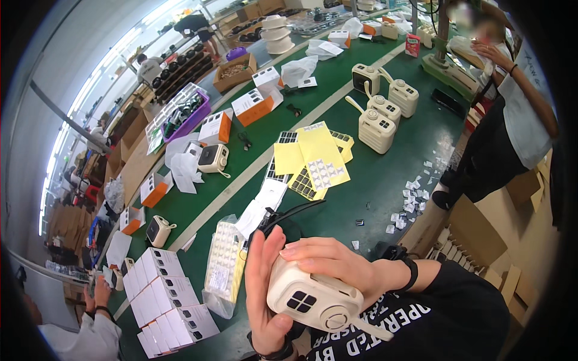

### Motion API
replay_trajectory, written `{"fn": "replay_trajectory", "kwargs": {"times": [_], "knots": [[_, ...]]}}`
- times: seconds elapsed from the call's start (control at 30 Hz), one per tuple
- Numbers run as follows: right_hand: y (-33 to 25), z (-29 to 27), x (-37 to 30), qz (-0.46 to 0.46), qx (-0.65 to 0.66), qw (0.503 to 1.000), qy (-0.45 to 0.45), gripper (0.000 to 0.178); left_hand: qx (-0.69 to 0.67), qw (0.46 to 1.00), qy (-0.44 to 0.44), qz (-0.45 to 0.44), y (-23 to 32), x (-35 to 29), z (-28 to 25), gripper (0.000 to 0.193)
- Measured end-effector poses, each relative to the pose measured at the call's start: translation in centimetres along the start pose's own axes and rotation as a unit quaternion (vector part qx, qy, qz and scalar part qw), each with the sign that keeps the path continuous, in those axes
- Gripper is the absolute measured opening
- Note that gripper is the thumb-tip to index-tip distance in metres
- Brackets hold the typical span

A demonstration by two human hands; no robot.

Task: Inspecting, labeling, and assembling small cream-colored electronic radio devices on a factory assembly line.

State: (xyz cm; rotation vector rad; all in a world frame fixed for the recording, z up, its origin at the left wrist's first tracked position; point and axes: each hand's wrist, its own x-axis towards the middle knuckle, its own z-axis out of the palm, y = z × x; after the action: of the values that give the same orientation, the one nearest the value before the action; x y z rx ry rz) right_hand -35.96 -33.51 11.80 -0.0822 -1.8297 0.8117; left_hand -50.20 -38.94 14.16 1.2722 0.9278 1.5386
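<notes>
Close to my body I hold a cream box-shaped device (319, 295) with rounded corners, a round dial, a strap and a dark four-pane patch on one face. My left hand (265, 295) supports its left side, fingers pointing up and thumb at the lower edge. Across its top lies my right hand (337, 262), fingers bent over the casing. Just beyond my hands are a white paper slip (262, 207) and a bagged sheet of stickers (226, 259). Farther off, yellow backing sheets (301, 159) overlap black-and-white sticker sheets (280, 165).
Several similar cream devices (377, 129) stand on the green table (337, 210). White boxes (165, 292) are stacked at left; orange-and-white boxes (253, 108) line the far side. Paper scraps (415, 195) lie near the right edge. Co-workers' hands (99, 293) show at left and upper right.
</notes>
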Motion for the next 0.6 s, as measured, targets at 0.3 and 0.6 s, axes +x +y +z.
{"fn": "replay_trajectory", "kwargs": {"times": [0.3,0.6], "knots": [[-0.5,-2.6,0.6,0.198,0.234,0.939,-0.158,0.093,0.175,0.971,0.148,0.063,-1.9,-0.3,-0.3,0.104],[-1.7,-2.9,2.0,0.290,0.208,0.934,-0.027,0.030,0.273,0.944,0.149,0.109,-2.1,-0.8,0.2,0.097]]}}
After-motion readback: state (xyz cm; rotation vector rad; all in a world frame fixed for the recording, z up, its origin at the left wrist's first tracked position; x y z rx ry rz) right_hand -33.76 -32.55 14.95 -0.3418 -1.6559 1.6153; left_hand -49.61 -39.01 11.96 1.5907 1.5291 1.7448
